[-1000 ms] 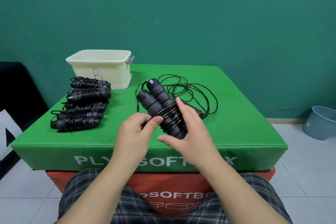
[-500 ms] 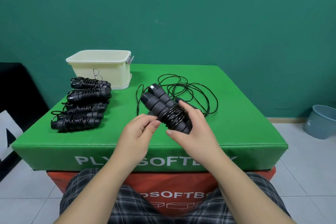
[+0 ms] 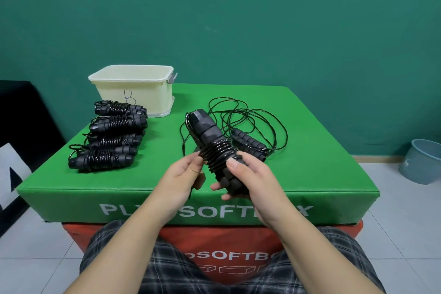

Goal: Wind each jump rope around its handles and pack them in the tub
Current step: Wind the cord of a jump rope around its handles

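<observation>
Winding mid-rope: right hand (image 3: 248, 174) grasps handles (image 3: 214, 143), left hand (image 3: 183, 174) pinches cord — next wrap needs tension w/ slack fed.

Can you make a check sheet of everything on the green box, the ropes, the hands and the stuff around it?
Surface: green foam box stacked on an orange one.
Job's things: held jump rope, partly wound; four wound ropes lying left; cream tub behind them; unwound rope lying loose.
Clutter: nothing seen.
Hands: right hand grips the held rope's handles; left hand pinches its cord.
Cables: only the rope cords.
Surroundings: green wall, tiled floor, blue bucket at right.
</observation>
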Action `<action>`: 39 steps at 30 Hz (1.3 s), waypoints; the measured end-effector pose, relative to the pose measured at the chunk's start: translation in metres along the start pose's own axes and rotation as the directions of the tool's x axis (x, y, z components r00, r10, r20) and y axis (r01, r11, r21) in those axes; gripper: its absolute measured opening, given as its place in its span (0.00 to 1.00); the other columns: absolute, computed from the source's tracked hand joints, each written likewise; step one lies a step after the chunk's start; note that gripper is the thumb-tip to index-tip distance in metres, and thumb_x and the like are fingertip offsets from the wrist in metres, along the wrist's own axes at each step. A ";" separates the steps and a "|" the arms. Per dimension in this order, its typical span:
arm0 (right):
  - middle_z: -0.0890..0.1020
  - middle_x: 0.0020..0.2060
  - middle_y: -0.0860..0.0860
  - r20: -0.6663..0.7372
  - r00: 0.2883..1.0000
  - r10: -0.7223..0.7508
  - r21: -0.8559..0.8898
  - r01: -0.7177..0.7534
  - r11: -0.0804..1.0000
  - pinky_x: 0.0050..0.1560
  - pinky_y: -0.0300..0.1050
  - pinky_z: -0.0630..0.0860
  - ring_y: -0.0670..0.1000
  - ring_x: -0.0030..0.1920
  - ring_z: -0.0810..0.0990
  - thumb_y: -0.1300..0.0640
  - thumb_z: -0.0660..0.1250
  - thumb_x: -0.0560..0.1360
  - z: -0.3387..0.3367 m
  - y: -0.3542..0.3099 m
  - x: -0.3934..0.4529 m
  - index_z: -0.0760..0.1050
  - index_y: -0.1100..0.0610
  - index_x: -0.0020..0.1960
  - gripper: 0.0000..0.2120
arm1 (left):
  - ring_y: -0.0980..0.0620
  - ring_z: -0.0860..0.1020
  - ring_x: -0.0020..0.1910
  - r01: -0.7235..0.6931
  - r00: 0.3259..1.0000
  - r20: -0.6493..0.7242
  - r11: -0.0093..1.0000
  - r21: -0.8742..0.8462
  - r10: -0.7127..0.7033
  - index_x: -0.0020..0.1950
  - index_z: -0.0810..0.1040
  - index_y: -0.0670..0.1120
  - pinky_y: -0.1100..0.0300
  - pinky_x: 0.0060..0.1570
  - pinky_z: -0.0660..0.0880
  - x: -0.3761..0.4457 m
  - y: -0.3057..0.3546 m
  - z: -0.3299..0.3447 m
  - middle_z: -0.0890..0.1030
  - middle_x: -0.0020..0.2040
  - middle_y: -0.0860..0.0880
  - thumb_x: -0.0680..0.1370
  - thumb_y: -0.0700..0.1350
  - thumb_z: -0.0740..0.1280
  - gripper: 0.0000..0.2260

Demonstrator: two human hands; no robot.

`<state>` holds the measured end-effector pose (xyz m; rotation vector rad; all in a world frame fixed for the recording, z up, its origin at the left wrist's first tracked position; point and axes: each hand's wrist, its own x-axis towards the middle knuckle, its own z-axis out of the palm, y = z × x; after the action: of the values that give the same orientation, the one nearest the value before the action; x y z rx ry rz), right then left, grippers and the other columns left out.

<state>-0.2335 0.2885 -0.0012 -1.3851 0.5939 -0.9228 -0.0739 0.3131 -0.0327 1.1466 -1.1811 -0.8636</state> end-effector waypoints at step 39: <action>0.74 0.59 0.45 -0.202 0.947 -0.251 -0.549 0.103 0.830 0.57 0.29 0.66 0.37 0.57 0.73 0.48 0.69 0.74 -0.006 0.008 0.001 0.66 0.44 0.66 0.23 | 0.64 0.74 0.39 -0.251 0.957 -0.026 0.869 0.427 0.289 0.48 0.74 0.60 0.73 0.39 0.67 -0.012 0.015 0.008 0.77 0.38 0.63 0.80 0.53 0.57 0.07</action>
<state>-0.2364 0.2838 -0.0098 -1.8536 0.9950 -1.1618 -0.0850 0.3267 -0.0207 1.3065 -1.4561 -0.3426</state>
